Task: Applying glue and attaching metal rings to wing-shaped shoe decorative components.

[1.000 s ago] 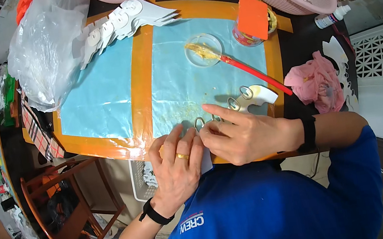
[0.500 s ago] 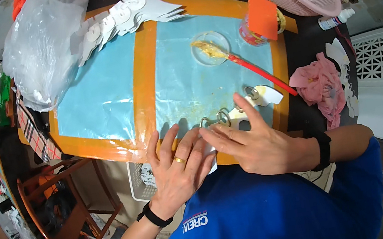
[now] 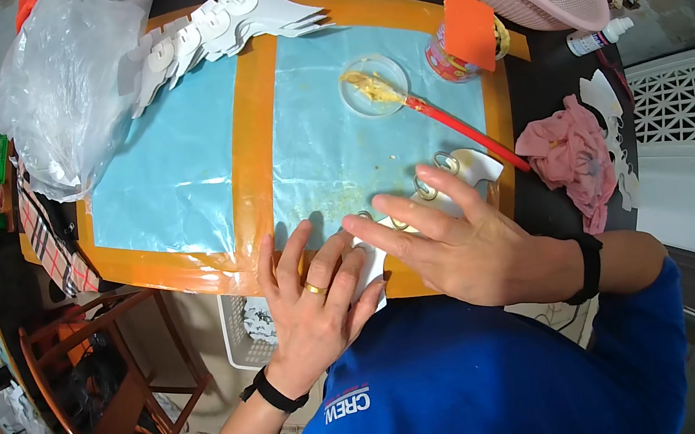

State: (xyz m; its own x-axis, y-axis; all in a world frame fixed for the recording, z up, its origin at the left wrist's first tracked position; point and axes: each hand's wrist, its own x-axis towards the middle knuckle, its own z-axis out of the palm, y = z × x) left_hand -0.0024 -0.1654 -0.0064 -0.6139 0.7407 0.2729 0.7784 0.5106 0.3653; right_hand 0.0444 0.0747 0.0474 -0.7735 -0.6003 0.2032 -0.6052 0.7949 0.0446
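A white cut-out strip with scalloped edges [image 3: 476, 167] lies along the near edge of the blue work sheet. Oval metal rings [image 3: 446, 162] sit in a row along it. My left hand [image 3: 313, 286] rests flat over the strip's left part, its fingers stretched out. From the right, my right hand [image 3: 479, 242] reaches over the middle with fingers spread, its fingertips among the rings. Part of the strip and some rings are hidden under both hands. Beyond, a red-handled brush [image 3: 466, 130] leans with its yellow-coated tip in a clear round lid [image 3: 353, 107].
White cut-outs [image 3: 244, 20] lie stacked at the back, beside a plastic bag [image 3: 64, 89]. A pink basket [image 3: 577, 3] of metal pieces stands back right, near a tub with an orange card [image 3: 468, 30], a small bottle [image 3: 597, 38] and a pink cloth [image 3: 569, 154].
My right hand's fingers have spread and shifted slightly left across the strip. More rings now show along the strip's right part. The whole view has moved a little; my left hand stays nearly in place.
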